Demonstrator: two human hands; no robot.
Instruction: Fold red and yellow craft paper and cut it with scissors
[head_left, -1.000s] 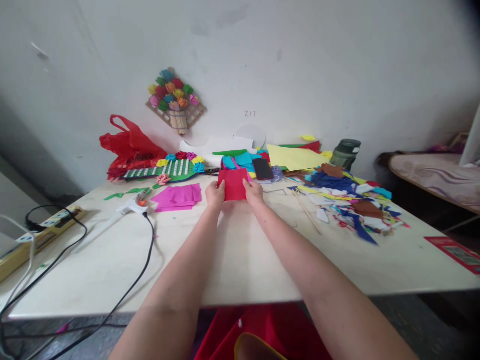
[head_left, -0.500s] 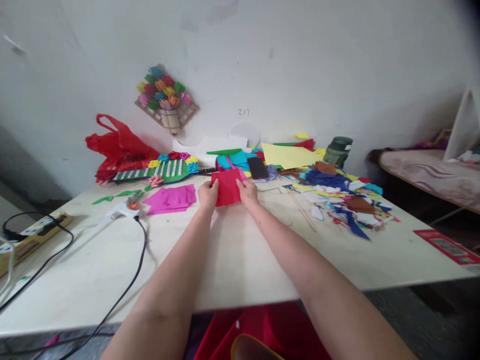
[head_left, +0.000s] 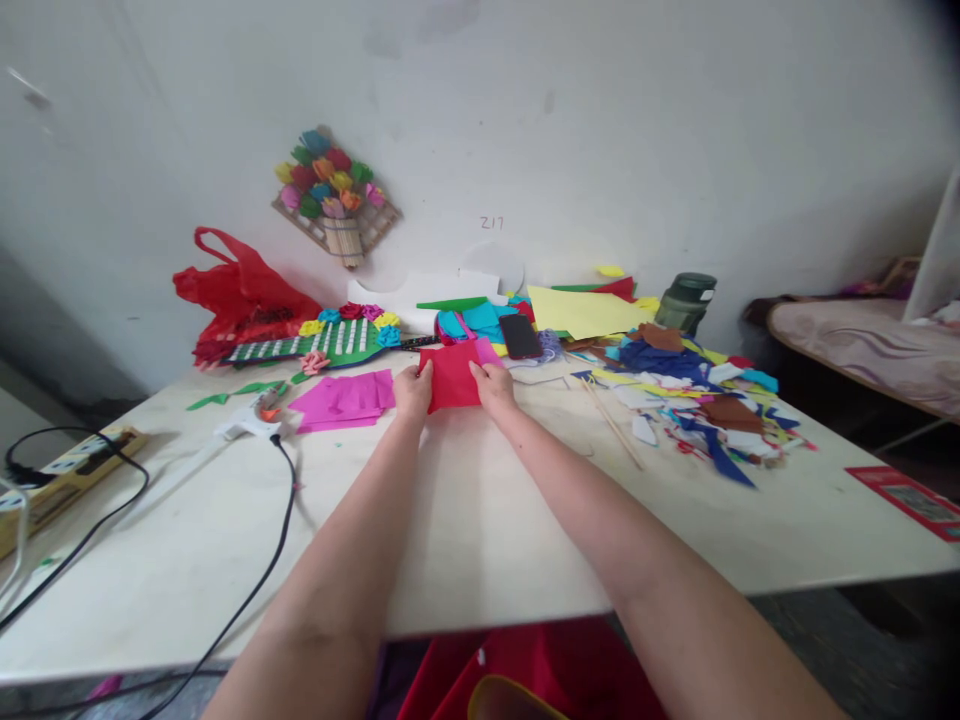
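Between my two hands a sheet of red crepe paper is held up above the table. My left hand is closed on its left edge, the thumb on the near face. On the opposite edge my right hand pinches the paper the same way; the other fingers of both hands are hidden behind it. A pink paper piece shows just past the sheet's upper right corner. Left of my left hand lie magenta paper sheets, stacked loosely.
A white glue gun with a black cord lies left, near a power strip. Behind are a green panel with paper flowers, a red bag and a phone. Scraps, wooden sticks and a bottle are right.
The red paper is still held by both hands, its upper edge slightly wider and its lower edge a little higher. The whole view has shifted slightly.
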